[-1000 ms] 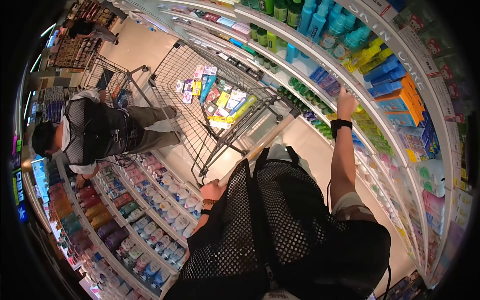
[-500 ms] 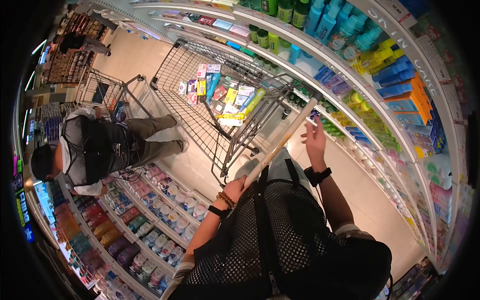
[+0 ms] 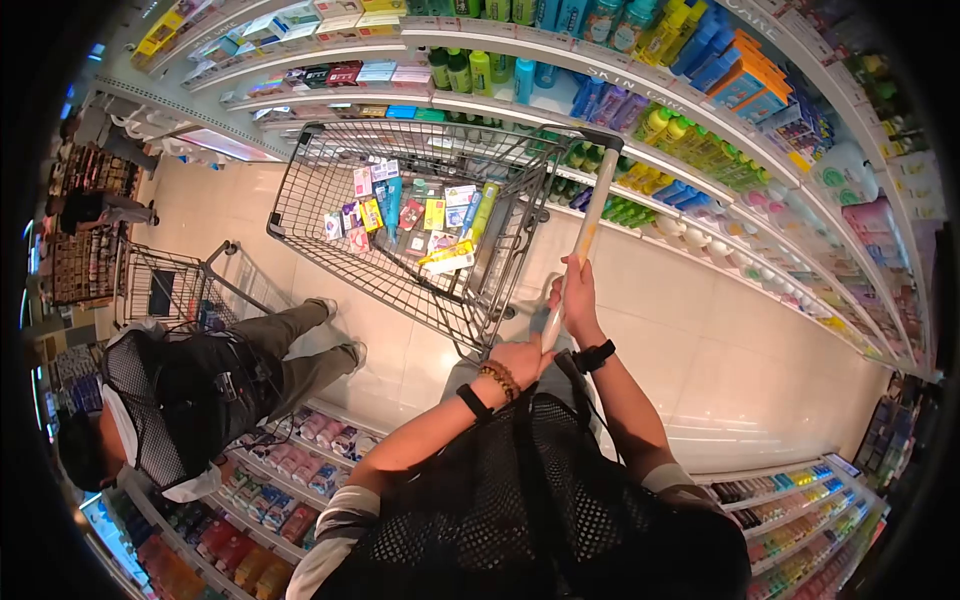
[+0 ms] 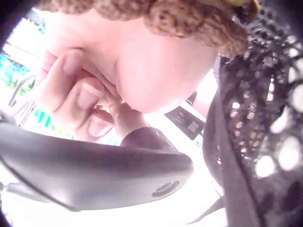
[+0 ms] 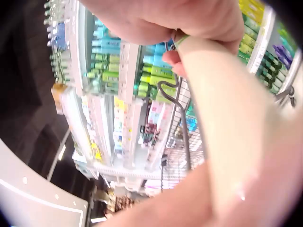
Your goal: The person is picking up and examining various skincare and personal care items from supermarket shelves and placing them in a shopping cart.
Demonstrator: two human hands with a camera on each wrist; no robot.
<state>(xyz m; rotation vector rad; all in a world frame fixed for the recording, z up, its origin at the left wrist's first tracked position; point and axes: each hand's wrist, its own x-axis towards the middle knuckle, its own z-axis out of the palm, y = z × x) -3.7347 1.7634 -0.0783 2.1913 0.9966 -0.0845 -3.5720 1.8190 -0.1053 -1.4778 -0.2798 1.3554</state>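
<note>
My left hand (image 3: 520, 362) grips the near end of the pale shopping cart handle (image 3: 590, 225). In the left wrist view, its fingers (image 4: 87, 97) curl in beside the dark end piece (image 4: 94, 165) of the handle. Farther along the same bar, my right hand (image 3: 577, 300) is wrapped round it; the right wrist view shows that hand (image 5: 175, 21) closed over the pale bar (image 5: 227, 118). Beyond the handle stands the wire shopping cart (image 3: 275, 222). Several small boxes (image 3: 434, 214), a blue pack (image 3: 393, 205) and a yellow-green pack (image 3: 484, 212) lie in it.
Curved shelves (image 3: 640, 75) of bottles and boxes run along the cart's far side. At left, a person in a mesh vest (image 3: 175, 400) stands by a second cart (image 3: 165, 285). More shelves (image 3: 800, 510) rise at lower right. Pale tiled floor (image 3: 690, 370) lies between.
My right hand has come away from the shelf and down onto the cart handle. My left hand stays on the handle. The view has turned, and shelves and cart sit farther left in it.
</note>
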